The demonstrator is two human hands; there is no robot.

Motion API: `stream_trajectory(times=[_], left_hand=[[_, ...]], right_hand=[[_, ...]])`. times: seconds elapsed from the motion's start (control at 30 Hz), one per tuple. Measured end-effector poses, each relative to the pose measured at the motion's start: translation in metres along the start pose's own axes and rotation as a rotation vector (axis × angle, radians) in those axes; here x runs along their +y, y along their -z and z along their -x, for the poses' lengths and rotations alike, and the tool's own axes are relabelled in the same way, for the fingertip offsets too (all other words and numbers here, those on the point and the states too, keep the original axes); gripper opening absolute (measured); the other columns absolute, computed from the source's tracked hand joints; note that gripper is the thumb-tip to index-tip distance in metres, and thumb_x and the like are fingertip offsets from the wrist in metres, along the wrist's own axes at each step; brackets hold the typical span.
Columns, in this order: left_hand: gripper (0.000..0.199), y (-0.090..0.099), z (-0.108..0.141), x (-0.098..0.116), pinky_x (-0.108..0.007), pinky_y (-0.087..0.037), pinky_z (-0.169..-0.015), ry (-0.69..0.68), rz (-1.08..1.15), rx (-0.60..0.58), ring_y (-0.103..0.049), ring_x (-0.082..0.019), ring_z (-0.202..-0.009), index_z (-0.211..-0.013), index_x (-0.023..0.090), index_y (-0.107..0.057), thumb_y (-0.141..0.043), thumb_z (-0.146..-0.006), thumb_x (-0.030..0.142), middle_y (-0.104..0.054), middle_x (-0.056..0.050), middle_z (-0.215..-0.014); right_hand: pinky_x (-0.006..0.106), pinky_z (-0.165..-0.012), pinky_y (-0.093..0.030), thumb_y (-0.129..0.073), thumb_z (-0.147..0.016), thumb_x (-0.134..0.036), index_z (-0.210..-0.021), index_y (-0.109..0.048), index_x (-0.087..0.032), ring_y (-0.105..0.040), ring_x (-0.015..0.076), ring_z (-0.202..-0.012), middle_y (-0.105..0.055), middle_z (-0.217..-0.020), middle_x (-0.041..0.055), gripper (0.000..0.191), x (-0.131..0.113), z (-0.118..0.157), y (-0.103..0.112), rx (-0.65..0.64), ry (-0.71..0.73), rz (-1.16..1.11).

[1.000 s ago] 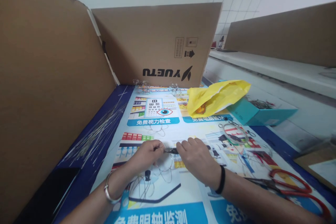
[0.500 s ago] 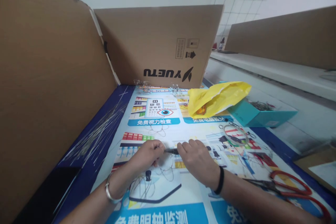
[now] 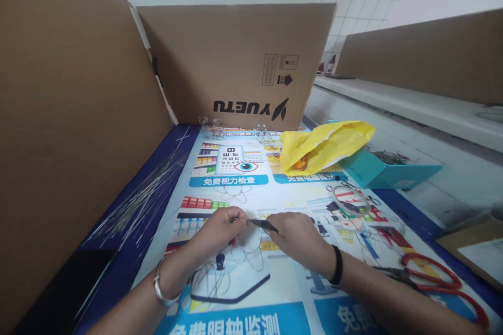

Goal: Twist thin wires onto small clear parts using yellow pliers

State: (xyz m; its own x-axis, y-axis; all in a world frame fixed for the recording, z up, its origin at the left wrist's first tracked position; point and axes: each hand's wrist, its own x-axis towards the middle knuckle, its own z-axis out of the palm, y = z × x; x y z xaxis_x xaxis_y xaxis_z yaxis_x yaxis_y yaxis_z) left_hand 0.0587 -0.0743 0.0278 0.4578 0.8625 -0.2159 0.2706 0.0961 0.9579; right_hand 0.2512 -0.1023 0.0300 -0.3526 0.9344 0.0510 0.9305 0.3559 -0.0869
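My right hand (image 3: pixel 298 238) is closed around dark, narrow-nosed pliers (image 3: pixel 264 225), whose tip points left and reaches the fingers of my left hand. My left hand (image 3: pixel 226 225) is pinched closed at that tip, on what looks like thin wire; its exact shape between the fingers is hidden. Bent thin wire (image 3: pixel 251 261) hangs or lies in loops just below my left hand. More curled wire (image 3: pixel 214 277) lies on the printed sheet (image 3: pixel 286 282) near my left wrist.
Straight wires (image 3: pixel 137 199) lie at left beside a dark flat object (image 3: pixel 70 288). Red-handled scissors (image 3: pixel 432 272) lie at right. Farther back are a clear ring (image 3: pixel 351 200), a yellow bag (image 3: pixel 326 146) and a teal box (image 3: pixel 393 172). Cardboard panels (image 3: pixel 236 52) stand around the left and back.
My right hand has turned and shifted slightly right, so more of the pliers shows, now slanting down to the right. My left hand stays pinched in nearly the same place.
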Motion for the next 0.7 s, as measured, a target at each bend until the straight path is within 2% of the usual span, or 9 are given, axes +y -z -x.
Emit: stream_trajectory(times=[0.27, 0.37, 0.53, 0.7], left_hand=[[0.012, -0.002, 0.001, 0.002, -0.019, -0.035, -0.043, 0.036, 0.011, -0.014, -0.04, -0.007, -0.041, -0.064, 0.017, -0.049, -0.049, -0.071, 0.027, -0.042, 0.007, -0.045], [0.01, -0.001, 0.001, 0.0, -0.019, -0.033, -0.042, 0.03, 0.01, -0.028, -0.04, -0.007, -0.04, -0.065, 0.018, -0.05, -0.048, -0.072, 0.025, -0.044, 0.007, -0.044], [0.013, 0.001, 0.0, -0.005, -0.02, -0.033, -0.044, 0.001, -0.012, -0.063, -0.041, -0.008, -0.04, -0.064, 0.018, -0.05, -0.047, -0.074, 0.025, -0.046, 0.006, -0.043], [0.013, 0.002, -0.002, -0.01, -0.019, -0.03, -0.043, 0.006, 0.057, -0.084, -0.039, -0.007, -0.038, -0.062, 0.018, -0.048, -0.047, -0.073, 0.023, -0.046, 0.007, -0.041]], right_hand=[[0.023, -0.052, -0.023, -0.051, -0.082, -0.025, -0.072, -0.06, -0.021, -0.059, 0.0128, -0.064, -0.067, -0.072, -0.0016, 0.014, 0.002, 0.0, 0.002, -0.035, 0.012, -0.05], [0.024, -0.055, -0.024, -0.051, -0.081, -0.021, -0.072, -0.058, -0.02, -0.054, 0.0133, -0.064, -0.063, -0.069, -0.0008, 0.011, 0.003, 0.001, -0.003, 0.049, 0.077, 0.002], [0.029, -0.061, -0.023, -0.05, -0.078, -0.011, -0.073, -0.054, -0.017, -0.043, 0.0157, -0.065, -0.054, -0.065, 0.0016, 0.01, 0.005, 0.001, -0.011, 0.264, 0.235, 0.191], [0.031, -0.063, -0.022, -0.051, -0.083, -0.015, -0.092, -0.056, -0.018, -0.041, 0.0173, -0.07, -0.053, -0.071, 0.0033, 0.011, 0.003, 0.0, -0.006, 0.342, 0.245, 0.315]])
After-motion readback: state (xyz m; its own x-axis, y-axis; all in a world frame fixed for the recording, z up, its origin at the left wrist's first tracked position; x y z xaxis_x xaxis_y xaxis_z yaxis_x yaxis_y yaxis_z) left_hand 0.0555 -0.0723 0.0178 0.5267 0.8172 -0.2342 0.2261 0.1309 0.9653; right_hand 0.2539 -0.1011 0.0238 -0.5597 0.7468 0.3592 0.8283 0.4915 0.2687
